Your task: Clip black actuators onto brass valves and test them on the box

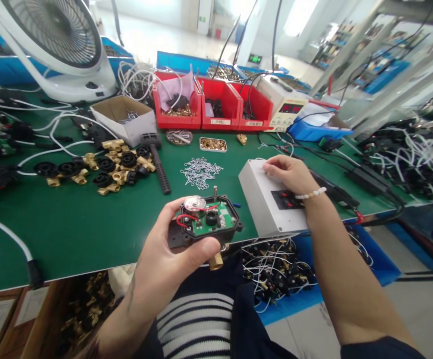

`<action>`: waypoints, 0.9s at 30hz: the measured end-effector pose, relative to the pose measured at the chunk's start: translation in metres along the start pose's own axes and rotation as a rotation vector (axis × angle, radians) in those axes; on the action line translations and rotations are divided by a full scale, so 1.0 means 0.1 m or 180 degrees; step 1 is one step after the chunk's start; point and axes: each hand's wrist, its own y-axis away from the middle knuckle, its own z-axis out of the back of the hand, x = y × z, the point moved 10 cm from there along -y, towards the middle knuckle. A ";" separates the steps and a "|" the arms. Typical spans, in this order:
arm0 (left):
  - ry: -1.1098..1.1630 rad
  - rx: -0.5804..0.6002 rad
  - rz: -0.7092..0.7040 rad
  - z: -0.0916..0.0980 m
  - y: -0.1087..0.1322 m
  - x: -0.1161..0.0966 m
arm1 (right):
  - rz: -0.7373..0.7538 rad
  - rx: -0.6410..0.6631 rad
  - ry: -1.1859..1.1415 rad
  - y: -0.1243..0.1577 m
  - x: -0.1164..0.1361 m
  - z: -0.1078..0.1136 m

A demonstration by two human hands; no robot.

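Black housing (231,233), uncovered and facing up, sits in the left hand (169,252) at the near edge of the desk (126,234), in front of the person's striped top (196,324); the left forearm comes up from the lower left, the wrist turned so that the thumb lies along the near side and the fingers wrap the left and far side; that grip is firmly round the housing. Across to the right, the right arm reaches forward over a pale grey box (259,199), the right hand (289,172) bent down with thumb and forefinger together at the box's upper face; I cannot tell whether that grip pinches something small or only touches the surface; a beaded bracelet (311,193) circles the wrist.

Inside the housing lies a green circuit board (200,228); a round silvery part (195,203) stands at its far left, red wires (181,219) loop beside it, and a dark round component (212,218) sits near the middle; a thin metal post (215,193) rises at the far side, and a brass fitting (216,262) protrudes below; beyond it, metal clips (200,173) lie in a loose heap.
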 end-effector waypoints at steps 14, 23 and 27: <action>-0.0279 -0.0027 -0.0160 -0.04 0.09 -0.12 | -0.0089 0.0049 0.0002 0.01 -0.02 0.00; -0.0341 0.0033 -0.0160 -0.06 0.13 -0.13 | -0.0087 0.0056 -0.0038 0.01 -0.02 0.00; -0.0336 0.0095 -0.0305 -0.05 0.11 -0.13 | -0.0127 0.0069 -0.0063 0.01 -0.03 0.00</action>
